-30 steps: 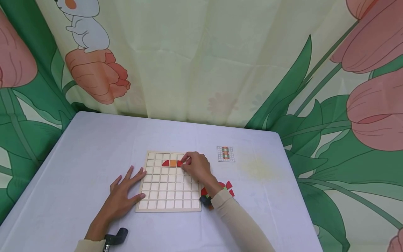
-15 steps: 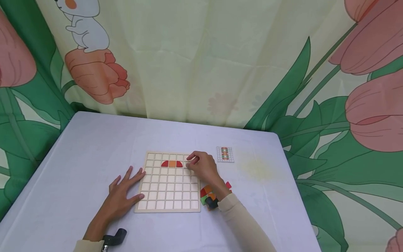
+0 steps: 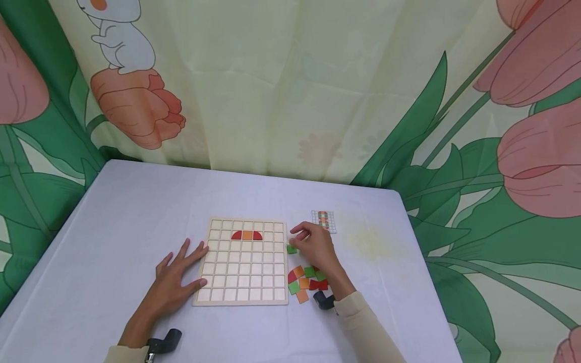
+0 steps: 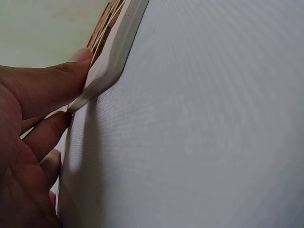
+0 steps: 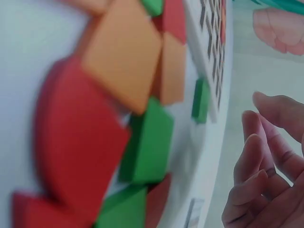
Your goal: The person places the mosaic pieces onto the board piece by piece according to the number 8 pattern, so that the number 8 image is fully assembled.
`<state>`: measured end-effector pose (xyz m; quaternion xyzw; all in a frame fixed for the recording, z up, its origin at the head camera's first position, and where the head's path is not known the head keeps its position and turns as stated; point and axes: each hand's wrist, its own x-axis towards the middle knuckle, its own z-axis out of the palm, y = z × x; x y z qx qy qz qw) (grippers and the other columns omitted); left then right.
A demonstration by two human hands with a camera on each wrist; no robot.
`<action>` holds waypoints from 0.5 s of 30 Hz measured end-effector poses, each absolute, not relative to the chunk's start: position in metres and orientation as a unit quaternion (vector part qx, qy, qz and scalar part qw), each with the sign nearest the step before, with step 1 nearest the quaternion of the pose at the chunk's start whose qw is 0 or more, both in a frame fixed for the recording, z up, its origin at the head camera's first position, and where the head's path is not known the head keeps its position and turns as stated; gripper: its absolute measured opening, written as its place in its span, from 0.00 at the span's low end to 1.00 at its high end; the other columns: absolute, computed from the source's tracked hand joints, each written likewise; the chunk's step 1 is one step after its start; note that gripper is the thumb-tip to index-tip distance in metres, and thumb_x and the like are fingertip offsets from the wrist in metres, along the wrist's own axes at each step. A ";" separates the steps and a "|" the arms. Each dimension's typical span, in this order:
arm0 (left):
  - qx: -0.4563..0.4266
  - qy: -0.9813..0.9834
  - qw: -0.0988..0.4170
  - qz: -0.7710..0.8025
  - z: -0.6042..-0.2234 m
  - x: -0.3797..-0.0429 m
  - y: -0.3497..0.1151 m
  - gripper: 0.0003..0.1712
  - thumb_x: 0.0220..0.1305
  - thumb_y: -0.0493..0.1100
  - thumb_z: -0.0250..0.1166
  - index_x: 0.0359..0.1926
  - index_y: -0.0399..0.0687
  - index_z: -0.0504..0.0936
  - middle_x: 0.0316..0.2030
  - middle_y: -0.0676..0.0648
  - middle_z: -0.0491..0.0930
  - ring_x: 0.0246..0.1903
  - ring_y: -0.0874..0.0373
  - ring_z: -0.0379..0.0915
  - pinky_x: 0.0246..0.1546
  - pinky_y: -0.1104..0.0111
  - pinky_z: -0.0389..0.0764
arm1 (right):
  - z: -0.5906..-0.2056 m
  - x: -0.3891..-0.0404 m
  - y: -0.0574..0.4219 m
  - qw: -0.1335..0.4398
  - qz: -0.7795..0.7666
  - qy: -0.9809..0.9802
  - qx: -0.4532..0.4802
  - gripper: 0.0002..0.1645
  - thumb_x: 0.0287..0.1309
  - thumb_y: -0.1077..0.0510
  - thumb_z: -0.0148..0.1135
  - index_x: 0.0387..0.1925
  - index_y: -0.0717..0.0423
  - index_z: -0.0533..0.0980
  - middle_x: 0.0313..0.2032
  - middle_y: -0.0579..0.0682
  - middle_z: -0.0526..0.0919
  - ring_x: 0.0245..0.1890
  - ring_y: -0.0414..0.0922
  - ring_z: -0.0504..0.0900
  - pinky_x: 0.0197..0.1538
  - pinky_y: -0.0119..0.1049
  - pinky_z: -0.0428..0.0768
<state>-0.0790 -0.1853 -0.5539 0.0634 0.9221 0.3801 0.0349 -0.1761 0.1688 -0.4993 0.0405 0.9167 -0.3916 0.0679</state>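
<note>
A wooden grid board lies on the table, with a red quarter-round block, an orange square block and a second red quarter-round block side by side in its upper part. My left hand has its fingers spread, thumb and fingertips touching the board's left edge. In the left wrist view the thumb rests on the board's rim. My right hand, holding nothing, hovers just right of the board, fingers loosely bent. Near its fingertips lies a single green block.
Right of the board lies a loose group of red, green and orange blocks, partly behind my right wrist. A small pattern card lies beyond the right hand, which partly covers it. A printed curtain hangs behind the table.
My right hand has moved away from the red block at the row's right end, off the board and to the right. The left hand stays at the board's edge.
</note>
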 end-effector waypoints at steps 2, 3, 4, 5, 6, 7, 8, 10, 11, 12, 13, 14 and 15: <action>0.065 0.922 0.034 0.380 -0.554 -0.079 -0.186 0.48 0.61 0.46 0.78 0.80 0.52 0.68 0.80 0.39 0.62 0.85 0.35 0.39 0.79 0.34 0.39 | -0.500 -0.173 0.173 0.072 -0.394 0.915 0.048 0.11 0.60 0.53 0.79 0.43 0.43 0.86 0.31 0.46 0.83 0.25 0.47 0.78 0.26 0.35 0.77; 0.065 0.922 0.033 0.380 -0.554 -0.078 -0.186 0.48 0.61 0.46 0.78 0.80 0.52 0.68 0.80 0.39 0.62 0.85 0.35 0.39 0.79 0.34 0.39 | -0.501 -0.172 0.175 0.074 -0.395 0.914 0.050 0.11 0.60 0.53 0.79 0.44 0.43 0.86 0.31 0.46 0.83 0.25 0.47 0.78 0.26 0.35 0.77; 0.064 0.922 0.034 0.380 -0.554 -0.078 -0.186 0.48 0.61 0.46 0.78 0.80 0.52 0.68 0.80 0.39 0.62 0.85 0.35 0.39 0.79 0.34 0.39 | -0.502 -0.171 0.177 0.077 -0.394 0.914 0.053 0.11 0.60 0.54 0.79 0.44 0.43 0.86 0.32 0.46 0.83 0.24 0.47 0.78 0.25 0.35 0.77; 0.063 0.922 0.035 0.379 -0.554 -0.078 -0.186 0.48 0.61 0.46 0.78 0.80 0.53 0.68 0.80 0.39 0.62 0.85 0.35 0.39 0.79 0.34 0.39 | -0.503 -0.170 0.178 0.079 -0.394 0.914 0.054 0.12 0.59 0.54 0.79 0.44 0.43 0.86 0.32 0.46 0.83 0.24 0.47 0.78 0.24 0.35 0.77; 0.063 0.922 0.036 0.379 -0.554 -0.078 -0.185 0.48 0.61 0.46 0.78 0.80 0.53 0.68 0.80 0.39 0.62 0.85 0.36 0.39 0.79 0.34 0.38 | -0.504 -0.170 0.180 0.082 -0.393 0.914 0.052 0.12 0.59 0.54 0.79 0.44 0.43 0.87 0.32 0.46 0.84 0.24 0.47 0.78 0.23 0.34 0.76; 0.063 0.922 0.036 0.380 -0.554 -0.078 -0.185 0.48 0.61 0.46 0.78 0.80 0.52 0.68 0.80 0.39 0.62 0.85 0.35 0.39 0.79 0.34 0.38 | -0.505 -0.169 0.181 0.084 -0.392 0.915 0.050 0.12 0.59 0.55 0.79 0.44 0.44 0.87 0.32 0.46 0.84 0.24 0.47 0.78 0.23 0.34 0.76; 0.062 0.922 0.037 0.381 -0.554 -0.078 -0.185 0.48 0.61 0.46 0.78 0.80 0.52 0.68 0.80 0.39 0.62 0.85 0.35 0.39 0.79 0.34 0.38 | -0.506 -0.169 0.182 0.088 -0.388 0.916 0.048 0.12 0.59 0.55 0.79 0.45 0.44 0.87 0.31 0.45 0.84 0.24 0.47 0.78 0.24 0.34 0.76; 0.061 0.921 0.037 0.382 -0.554 -0.078 -0.185 0.48 0.61 0.46 0.78 0.80 0.52 0.68 0.80 0.39 0.62 0.85 0.35 0.39 0.79 0.35 0.38 | -0.509 -0.168 0.183 0.093 -0.381 0.919 0.044 0.13 0.58 0.56 0.79 0.44 0.43 0.87 0.31 0.45 0.84 0.25 0.46 0.79 0.25 0.34 0.75; 0.061 0.922 0.036 0.381 -0.554 -0.078 -0.185 0.48 0.61 0.46 0.78 0.80 0.52 0.68 0.80 0.39 0.62 0.85 0.35 0.39 0.79 0.35 0.38 | -0.510 -0.168 0.184 0.097 -0.377 0.920 0.043 0.13 0.58 0.57 0.79 0.44 0.43 0.87 0.30 0.44 0.84 0.25 0.46 0.79 0.25 0.34 0.75; 0.061 0.921 0.036 0.382 -0.554 -0.078 -0.185 0.48 0.61 0.46 0.78 0.80 0.53 0.68 0.80 0.39 0.62 0.85 0.35 0.39 0.79 0.35 0.38 | -0.511 -0.167 0.184 0.100 -0.373 0.922 0.038 0.13 0.58 0.57 0.79 0.44 0.43 0.88 0.30 0.44 0.85 0.26 0.46 0.79 0.26 0.34 0.75; 0.061 0.922 0.036 0.382 -0.554 -0.078 -0.185 0.48 0.61 0.46 0.78 0.80 0.53 0.68 0.80 0.39 0.62 0.85 0.35 0.39 0.79 0.35 0.38 | -0.512 -0.167 0.184 0.102 -0.369 0.923 0.035 0.13 0.57 0.58 0.80 0.44 0.43 0.88 0.30 0.44 0.85 0.28 0.46 0.80 0.27 0.35 0.75; 0.060 0.922 0.037 0.381 -0.553 -0.078 -0.185 0.48 0.61 0.46 0.78 0.80 0.53 0.68 0.80 0.40 0.62 0.85 0.35 0.39 0.79 0.35 0.38 | -0.512 -0.167 0.184 0.105 -0.366 0.924 0.032 0.14 0.56 0.58 0.80 0.44 0.44 0.88 0.30 0.43 0.84 0.28 0.45 0.80 0.28 0.35 0.75; 0.060 0.922 0.037 0.381 -0.553 -0.078 -0.185 0.48 0.61 0.46 0.78 0.80 0.53 0.68 0.80 0.40 0.62 0.85 0.36 0.39 0.79 0.35 0.38 | -0.513 -0.167 0.184 0.108 -0.363 0.925 0.029 0.15 0.56 0.58 0.80 0.45 0.43 0.88 0.30 0.43 0.84 0.29 0.45 0.80 0.28 0.35 0.75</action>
